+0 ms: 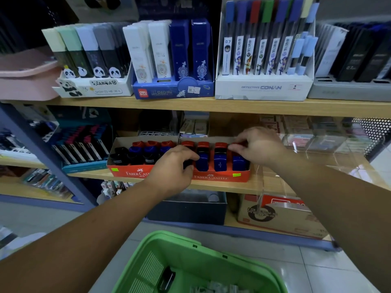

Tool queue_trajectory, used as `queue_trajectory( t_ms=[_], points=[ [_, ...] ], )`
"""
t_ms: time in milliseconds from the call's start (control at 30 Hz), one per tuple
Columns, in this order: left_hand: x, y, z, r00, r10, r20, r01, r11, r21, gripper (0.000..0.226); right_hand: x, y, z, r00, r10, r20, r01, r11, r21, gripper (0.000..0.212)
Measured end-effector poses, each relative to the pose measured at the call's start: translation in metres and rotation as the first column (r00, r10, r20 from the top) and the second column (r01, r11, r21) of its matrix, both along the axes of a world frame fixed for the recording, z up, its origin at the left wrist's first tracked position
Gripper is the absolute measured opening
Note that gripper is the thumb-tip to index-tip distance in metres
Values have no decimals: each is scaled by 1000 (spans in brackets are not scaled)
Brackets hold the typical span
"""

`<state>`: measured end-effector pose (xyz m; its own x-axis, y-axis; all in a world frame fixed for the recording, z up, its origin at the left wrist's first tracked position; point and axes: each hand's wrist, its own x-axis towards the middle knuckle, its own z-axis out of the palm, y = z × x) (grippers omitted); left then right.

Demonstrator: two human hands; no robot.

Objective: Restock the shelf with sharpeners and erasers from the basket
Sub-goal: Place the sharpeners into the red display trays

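Middle shelf (pixel 275 182): 2 Faber-Castell trays (pixel 131 172). Right tray (pixel 211 177): 3 blue sharpeners (pixel 220 163), 3 red sharpeners (pixel 203 144) visible. Left hand (pixel 173 168) clamps a black sharpener (pixel 187 163); right hand (pixel 260 144) pinches a 4th red one (pixel 241 144), mostly hidden. Basket (pixel 169 240) contents cut off.

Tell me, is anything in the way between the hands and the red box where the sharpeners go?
Nothing visible is. The right red box is open on top, and both hands are at it: the left hand grips a dark sharpener at its front, the right hand pinches a red sharpener at the back.
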<state>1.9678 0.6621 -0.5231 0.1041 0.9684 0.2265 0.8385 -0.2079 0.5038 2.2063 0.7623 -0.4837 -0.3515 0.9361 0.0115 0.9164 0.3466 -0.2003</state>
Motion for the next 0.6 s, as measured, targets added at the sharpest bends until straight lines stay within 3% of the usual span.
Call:
queue_trajectory(
  t_ms=[167,233,333,433,533,600],
  points=[
    [1,-22,15,1000,29,-2,-29,1000,-11,38,4,-40,4,987,121,106,-146,951,273,46],
    [-1,-38,18,999,35,-33,-35,999,-18,37,-3,-70,3,970,218,103,-238,933,269,46],
    [-9,-71,10,997,54,-64,-59,994,-91,36,-14,-113,-12,920,378,98,-386,920,70,44],
    [-18,-110,-16,987,50,-151,-90,960,-267,36,-26,-146,-38,817,555,158,-511,823,-249,43],
    [-25,-149,-54,975,-13,-221,-99,865,-492,42,-44,-172,-67,681,688,250,-506,689,-519,53],
    [-29,-173,-79,975,-14,-220,-121,802,-585,42,-58,-184,-94,688,682,246,-464,675,-574,59]
  ],
)
